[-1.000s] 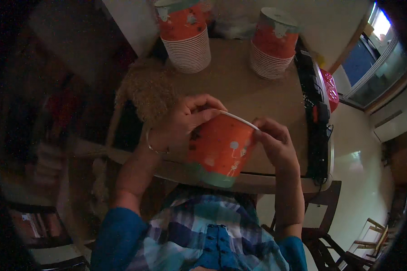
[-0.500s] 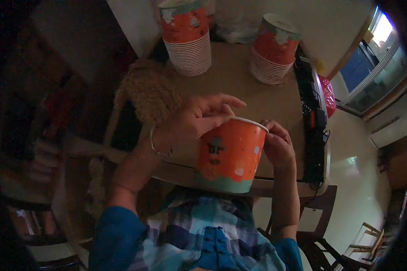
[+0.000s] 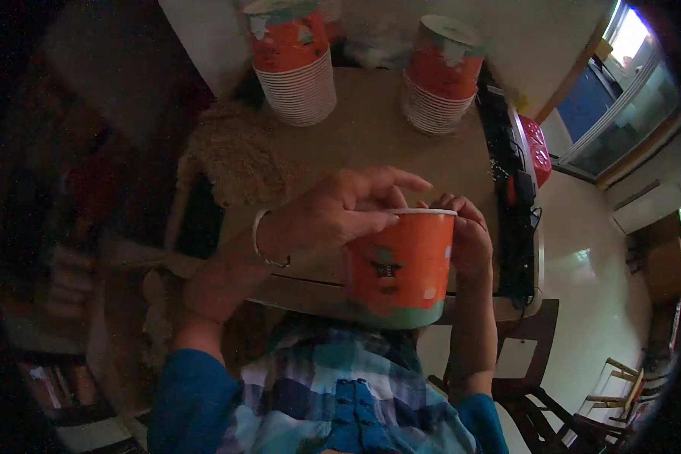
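Observation:
An orange paper bucket (image 3: pixel 405 291) with a white rim, a green base and small printed shapes is tilted at the table's near edge, in front of my body. At its left rim, my left hand (image 3: pixel 348 208) pinches the edge between thumb and fingers, the index finger stretched over the opening. My right hand (image 3: pixel 471 234) has its fingers curled round the right side of the rim. The bucket's inside is hidden from this angle.
Two stacks of matching nested paper buckets stand at the far side: a left stack (image 3: pixel 295 91) and a right stack (image 3: pixel 443 98). A tan shaggy bundle (image 3: pixel 238 155) lies on the table's left. Dark chairs (image 3: pixel 533 348) and a red plastic item (image 3: pixel 536 151) are at the right.
The bucket has turned a little in my hands, its printed figure shifting right, and its rim now looks flatter. Both hands keep hold of the rim. The view has shifted slightly.

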Action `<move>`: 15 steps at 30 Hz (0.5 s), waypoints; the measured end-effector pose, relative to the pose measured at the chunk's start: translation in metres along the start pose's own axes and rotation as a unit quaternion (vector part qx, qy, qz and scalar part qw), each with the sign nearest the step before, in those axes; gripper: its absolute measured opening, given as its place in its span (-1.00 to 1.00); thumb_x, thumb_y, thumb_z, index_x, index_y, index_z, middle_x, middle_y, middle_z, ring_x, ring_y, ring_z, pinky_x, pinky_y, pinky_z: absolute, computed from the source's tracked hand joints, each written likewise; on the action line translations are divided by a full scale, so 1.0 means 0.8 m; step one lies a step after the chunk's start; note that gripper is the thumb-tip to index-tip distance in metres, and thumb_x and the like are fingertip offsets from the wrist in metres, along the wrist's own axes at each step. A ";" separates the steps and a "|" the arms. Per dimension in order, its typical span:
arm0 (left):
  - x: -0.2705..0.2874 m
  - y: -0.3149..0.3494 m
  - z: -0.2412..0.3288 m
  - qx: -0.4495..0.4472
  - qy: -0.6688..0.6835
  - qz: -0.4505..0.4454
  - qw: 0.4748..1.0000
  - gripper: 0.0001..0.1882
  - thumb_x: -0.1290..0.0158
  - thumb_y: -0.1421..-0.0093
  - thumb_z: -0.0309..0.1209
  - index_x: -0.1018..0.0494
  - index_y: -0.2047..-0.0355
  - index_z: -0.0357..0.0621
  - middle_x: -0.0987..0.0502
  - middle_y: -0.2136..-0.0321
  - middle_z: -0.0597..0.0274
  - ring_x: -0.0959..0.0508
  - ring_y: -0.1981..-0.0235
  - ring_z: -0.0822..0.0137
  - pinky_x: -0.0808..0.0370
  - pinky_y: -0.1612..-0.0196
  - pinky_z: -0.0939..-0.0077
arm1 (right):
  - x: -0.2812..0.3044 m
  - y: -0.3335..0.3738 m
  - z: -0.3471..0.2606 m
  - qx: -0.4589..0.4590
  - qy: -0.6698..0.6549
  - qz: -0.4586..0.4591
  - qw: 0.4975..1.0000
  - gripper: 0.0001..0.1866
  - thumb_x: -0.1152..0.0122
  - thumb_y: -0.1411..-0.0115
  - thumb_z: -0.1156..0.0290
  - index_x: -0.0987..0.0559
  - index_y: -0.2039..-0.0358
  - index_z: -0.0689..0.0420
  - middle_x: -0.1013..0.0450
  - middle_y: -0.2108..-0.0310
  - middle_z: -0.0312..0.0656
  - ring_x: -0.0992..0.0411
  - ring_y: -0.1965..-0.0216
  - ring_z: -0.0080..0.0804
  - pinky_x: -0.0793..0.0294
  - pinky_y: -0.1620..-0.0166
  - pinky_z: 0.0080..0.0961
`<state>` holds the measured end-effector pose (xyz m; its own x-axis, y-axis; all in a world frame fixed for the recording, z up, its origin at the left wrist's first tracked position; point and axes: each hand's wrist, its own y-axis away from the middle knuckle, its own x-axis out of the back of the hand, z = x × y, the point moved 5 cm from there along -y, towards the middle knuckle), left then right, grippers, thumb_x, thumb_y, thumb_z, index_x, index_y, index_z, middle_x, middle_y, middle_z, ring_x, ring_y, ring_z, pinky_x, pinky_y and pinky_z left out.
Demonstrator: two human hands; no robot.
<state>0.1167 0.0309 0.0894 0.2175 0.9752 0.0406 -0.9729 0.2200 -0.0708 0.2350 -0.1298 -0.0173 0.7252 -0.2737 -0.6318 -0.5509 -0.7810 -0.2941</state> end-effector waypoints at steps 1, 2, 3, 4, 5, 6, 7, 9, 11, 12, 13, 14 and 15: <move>-0.001 -0.001 0.000 0.005 0.013 -0.018 1.000 -0.50 0.02 -0.22 -0.59 -0.26 -0.19 -0.22 -0.50 0.27 0.27 -0.46 0.19 0.52 -0.42 0.03 0.54 | -0.004 0.001 0.000 0.000 0.001 0.001 1.000 -0.86 -0.14 -0.06 0.42 -0.46 0.37 0.18 -0.40 0.33 -0.21 -0.42 0.16 -0.32 -0.03 -0.34 -0.10; -0.002 -0.003 0.001 0.010 0.026 -0.036 0.999 -0.48 0.02 -0.21 -0.59 -0.23 -0.20 -0.24 -0.50 0.24 0.24 -0.46 0.17 0.49 -0.41 0.00 0.52 | -0.008 0.002 -0.001 0.005 0.004 0.032 0.999 -0.85 -0.13 -0.07 0.39 -0.42 0.40 0.17 -0.35 0.36 -0.22 -0.38 0.20 -0.34 -0.13 -0.28 -0.17; -0.003 -0.005 0.004 0.009 0.026 -0.036 0.999 -0.48 0.02 -0.21 -0.59 -0.23 -0.20 -0.24 -0.50 0.24 0.24 -0.46 0.17 0.49 -0.41 0.00 0.52 | -0.008 0.003 -0.002 0.010 0.007 0.063 0.998 -0.83 -0.12 -0.08 0.36 -0.38 0.42 0.17 -0.30 0.38 -0.23 -0.33 0.24 -0.37 -0.23 -0.22 -0.25; -0.006 -0.008 0.007 0.014 0.014 -0.044 0.999 -0.47 0.01 -0.20 -0.59 -0.22 -0.21 -0.25 -0.50 0.23 0.23 -0.47 0.16 0.48 -0.41 -0.01 0.51 | -0.006 0.004 -0.003 0.011 0.009 0.064 0.998 -0.83 -0.12 -0.08 0.36 -0.38 0.42 0.17 -0.30 0.38 -0.23 -0.33 0.24 -0.37 -0.23 -0.22 -0.25; -0.009 -0.011 0.009 0.019 0.001 -0.051 0.999 -0.46 0.01 -0.20 -0.58 -0.21 -0.21 -0.27 -0.50 0.22 0.21 -0.47 0.15 0.46 -0.42 -0.02 0.49 | -0.004 0.004 -0.002 0.013 -0.008 0.049 0.999 -0.83 -0.12 -0.08 0.36 -0.37 0.43 0.15 -0.29 0.39 -0.24 -0.31 0.26 -0.39 -0.28 -0.10 -0.32; -0.010 -0.012 0.011 0.018 0.002 -0.052 0.998 -0.46 0.01 -0.20 -0.58 -0.21 -0.21 -0.27 -0.50 0.22 0.21 -0.47 0.15 0.46 -0.42 -0.02 0.49 | -0.003 0.005 -0.001 0.015 -0.025 0.034 0.999 -0.83 -0.12 -0.08 0.35 -0.35 0.45 0.14 -0.28 0.39 -0.25 -0.28 0.28 -0.41 -0.32 0.01 -0.39; -0.013 -0.014 0.011 0.027 0.019 -0.056 0.998 -0.45 0.01 -0.19 -0.58 -0.21 -0.22 -0.27 -0.51 0.20 0.21 -0.48 0.13 0.45 -0.42 -0.03 0.48 | -0.002 0.005 -0.001 0.015 -0.023 0.034 0.999 -0.83 -0.12 -0.08 0.35 -0.35 0.45 0.14 -0.28 0.39 -0.25 -0.28 0.28 -0.41 -0.32 0.01 -0.39; -0.016 -0.015 0.010 0.036 0.037 -0.060 0.997 -0.45 0.01 -0.19 -0.58 -0.21 -0.22 -0.27 -0.51 0.19 0.20 -0.48 0.12 0.43 -0.42 -0.03 0.47 | -0.001 0.006 -0.003 0.029 -0.022 0.038 0.999 -0.81 -0.11 -0.08 0.33 -0.32 0.47 0.11 -0.26 0.40 -0.27 -0.24 0.31 -0.43 -0.28 0.18 -0.47; -0.016 -0.019 0.005 0.025 0.036 -0.069 0.997 -0.44 0.01 -0.18 -0.58 -0.21 -0.22 -0.27 -0.51 0.18 0.19 -0.49 0.11 0.43 -0.42 -0.04 0.47 | -0.001 0.006 -0.003 0.033 -0.019 0.041 0.998 -0.80 -0.11 -0.08 0.31 -0.31 0.48 0.11 -0.25 0.40 -0.27 -0.23 0.31 -0.44 -0.28 0.18 -0.48; -0.016 -0.021 0.003 0.024 0.037 -0.070 0.997 -0.44 0.01 -0.18 -0.58 -0.21 -0.22 -0.27 -0.51 0.18 0.19 -0.49 0.11 0.43 -0.42 -0.04 0.47 | 0.000 0.007 -0.003 0.037 -0.018 0.043 0.998 -0.80 -0.10 -0.08 0.30 -0.31 0.48 0.10 -0.24 0.41 -0.27 -0.22 0.31 -0.44 -0.28 0.18 -0.48; -0.015 -0.022 0.002 0.027 0.046 -0.072 0.996 -0.44 0.01 -0.18 -0.58 -0.21 -0.22 -0.26 -0.51 0.18 0.20 -0.49 0.11 0.43 -0.41 -0.04 0.47 | 0.001 0.007 -0.003 0.037 -0.017 0.043 0.998 -0.80 -0.10 -0.08 0.30 -0.31 0.48 0.10 -0.24 0.41 -0.27 -0.22 0.31 -0.44 -0.28 0.18 -0.48; -0.014 -0.022 0.001 0.031 0.054 -0.074 0.995 -0.43 0.01 -0.18 -0.58 -0.21 -0.22 -0.26 -0.51 0.18 0.20 -0.49 0.11 0.43 -0.41 -0.04 0.47 | 0.003 0.006 -0.002 0.036 -0.035 0.043 0.998 -0.80 -0.10 -0.08 0.29 -0.30 0.48 0.09 -0.24 0.41 -0.27 -0.22 0.31 -0.44 -0.28 0.17 -0.47; -0.013 -0.023 -0.001 0.031 0.055 -0.074 0.995 -0.43 0.01 -0.18 -0.58 -0.21 -0.22 -0.26 -0.51 0.18 0.20 -0.49 0.11 0.43 -0.41 -0.04 0.47 | 0.005 0.006 -0.001 0.034 -0.052 0.043 0.997 -0.80 -0.09 -0.09 0.29 -0.30 0.48 0.09 -0.24 0.41 -0.27 -0.22 0.30 -0.44 -0.28 0.16 -0.47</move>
<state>0.1321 0.0168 0.0893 0.3628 0.9297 -0.0631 -0.9318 0.3629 -0.0100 0.2355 -0.1352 -0.0205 0.6288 -0.2752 -0.7272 -0.6384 -0.7167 -0.2807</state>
